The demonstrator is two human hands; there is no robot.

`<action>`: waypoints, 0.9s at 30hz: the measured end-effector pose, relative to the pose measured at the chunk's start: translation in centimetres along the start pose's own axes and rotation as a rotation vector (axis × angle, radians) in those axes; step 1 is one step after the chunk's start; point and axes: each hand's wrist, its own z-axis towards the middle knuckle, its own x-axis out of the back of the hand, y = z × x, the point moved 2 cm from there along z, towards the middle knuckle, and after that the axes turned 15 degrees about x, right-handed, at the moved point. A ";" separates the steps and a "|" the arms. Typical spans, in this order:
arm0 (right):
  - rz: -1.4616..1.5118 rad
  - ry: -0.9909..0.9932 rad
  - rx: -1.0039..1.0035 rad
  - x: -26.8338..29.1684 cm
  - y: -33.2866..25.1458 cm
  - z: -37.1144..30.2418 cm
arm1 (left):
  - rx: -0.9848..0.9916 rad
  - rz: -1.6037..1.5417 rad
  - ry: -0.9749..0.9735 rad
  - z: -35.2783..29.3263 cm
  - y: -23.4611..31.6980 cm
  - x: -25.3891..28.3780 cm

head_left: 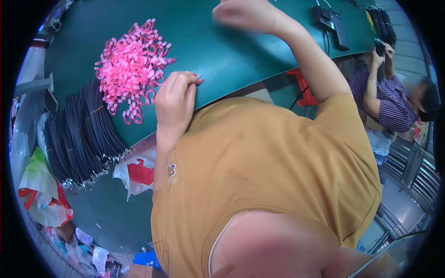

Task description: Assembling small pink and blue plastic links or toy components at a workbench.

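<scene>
My left hand (176, 98) rests at the near edge of the green table (208, 51), its fingers curled together. Something small and red or pink shows at its fingertips, too small to name; it could be a nail. Just left of that hand lies a heap of small bright pink loops (132, 65) with pale pink tabs. My right hand (245, 16) is over the far part of the table, smeared by motion, so its fingers and anything in them cannot be made out.
Bundles of black cables (83, 134) with silvery ends lie on the table's left end. Black adapters (331, 25) sit at the far right, near more dark bundles (381, 24). On the right, a person in a striped shirt (389, 99) holds a dark bundle. A red stool (304, 88) stands below the table.
</scene>
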 end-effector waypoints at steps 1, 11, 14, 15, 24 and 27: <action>0.054 0.077 0.151 -0.9 -1.0 -0.3 | 0.001 -0.009 0.002 0.2 0.1 0.0; 0.108 0.080 0.395 -6.8 -7.4 -1.9 | -0.029 0.026 -0.012 0.0 -0.1 0.0; 0.126 0.065 0.423 -6.9 -7.9 -1.8 | -0.061 0.055 -0.005 -0.1 -0.3 -0.1; 0.107 0.050 0.417 -6.9 -8.0 -1.9 | -0.060 0.055 -0.005 -0.1 -0.3 -0.1; -0.027 0.033 0.397 -7.7 -8.9 -2.2 | -0.122 0.061 0.027 -0.3 -0.3 -0.3; 0.014 0.034 0.398 -7.9 -8.7 -2.5 | -0.115 0.059 0.024 -0.3 -0.4 -0.2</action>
